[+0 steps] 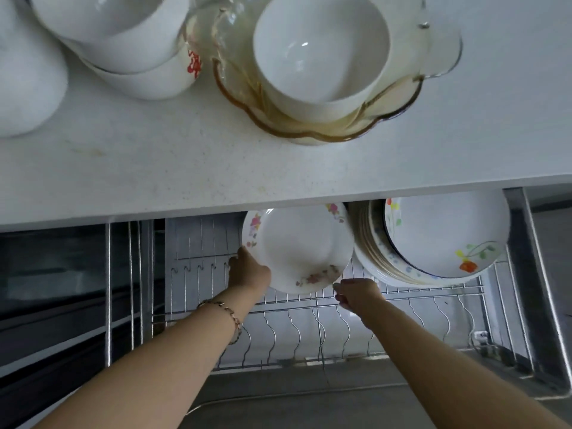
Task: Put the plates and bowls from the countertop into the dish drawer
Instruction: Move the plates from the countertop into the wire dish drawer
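Note:
A white plate with pink flowers on its rim (298, 247) stands tilted in the open dish drawer's wire rack (278, 329). My left hand (247, 270) grips its left edge. My right hand (356, 294) holds its lower right edge, fingers curled under the rim. Right of it, several plates (439, 239) lean stacked on edge in the rack. On the white countertop (154, 168) above stand a white bowl (322, 54) inside amber glass scalloped plates (387, 116), and stacked white bowls (123, 41) at the back left.
Another white dish (28, 75) sits at the counter's far left. The counter's front edge overhangs the back of the drawer. The drawer's metal side wall (526, 258) runs along the right. Bare wire slots lie left of and in front of the held plate.

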`<state>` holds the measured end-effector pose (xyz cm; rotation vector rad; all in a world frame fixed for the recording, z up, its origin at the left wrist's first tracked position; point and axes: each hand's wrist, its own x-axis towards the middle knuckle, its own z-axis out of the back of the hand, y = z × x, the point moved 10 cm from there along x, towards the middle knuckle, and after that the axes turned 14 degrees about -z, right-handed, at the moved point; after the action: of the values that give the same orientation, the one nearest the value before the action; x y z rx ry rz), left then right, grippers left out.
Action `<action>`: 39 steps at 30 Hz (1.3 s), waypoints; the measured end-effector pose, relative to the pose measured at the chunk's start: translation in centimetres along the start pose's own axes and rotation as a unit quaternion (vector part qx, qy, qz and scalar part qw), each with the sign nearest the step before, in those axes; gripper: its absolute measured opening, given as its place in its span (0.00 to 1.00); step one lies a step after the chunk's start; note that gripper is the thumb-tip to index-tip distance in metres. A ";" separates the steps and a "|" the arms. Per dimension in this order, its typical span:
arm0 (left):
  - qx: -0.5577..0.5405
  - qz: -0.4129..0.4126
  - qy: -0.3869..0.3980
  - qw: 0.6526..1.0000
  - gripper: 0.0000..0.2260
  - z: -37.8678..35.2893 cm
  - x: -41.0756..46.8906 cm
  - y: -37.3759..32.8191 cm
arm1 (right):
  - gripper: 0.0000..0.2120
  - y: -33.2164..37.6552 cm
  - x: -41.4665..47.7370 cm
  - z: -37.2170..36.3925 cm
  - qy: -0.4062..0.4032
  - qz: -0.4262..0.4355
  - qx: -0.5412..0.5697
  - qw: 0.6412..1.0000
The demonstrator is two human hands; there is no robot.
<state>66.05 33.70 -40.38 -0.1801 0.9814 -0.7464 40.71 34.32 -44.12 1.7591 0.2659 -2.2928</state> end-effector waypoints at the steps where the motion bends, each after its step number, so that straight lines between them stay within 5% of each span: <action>1: 0.023 -0.014 0.026 0.999 0.26 -0.1 -1.0 -1.1 | 0.06 0.0 -1.0 0.0 0.026 -0.001 -0.057 0.998; 3: 0.055 -0.064 0.094 0.992 0.20 -0.9 -3.3 -4.2 | 0.03 0.2 -3.1 1.6 0.018 0.016 -0.150 0.988; 6: 0.077 -0.132 0.155 0.976 0.13 -1.7 -7.9 -10.0 | 0.15 1.5 -6.9 5.2 -0.029 0.095 -0.240 0.966; 18: 0.161 -0.301 0.191 0.920 0.11 -13.2 -25.2 -36.5 | 0.17 1.3 -20.7 34.9 -0.181 0.242 -0.322 0.897; 29: 0.123 -0.351 0.081 0.925 0.07 -21.2 -32.5 -60.3 | 0.17 3.1 -27.9 62.4 -0.273 0.296 -0.303 0.864; 39: 0.054 -0.349 0.042 0.935 0.13 -22.1 -30.9 -71.3 | 0.15 10.4 -29.6 73.8 -0.281 0.320 -0.211 0.880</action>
<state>3.05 4.85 1.11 -0.4151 0.9548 -1.4661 -16.93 5.59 3.58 0.7544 0.0480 -1.9317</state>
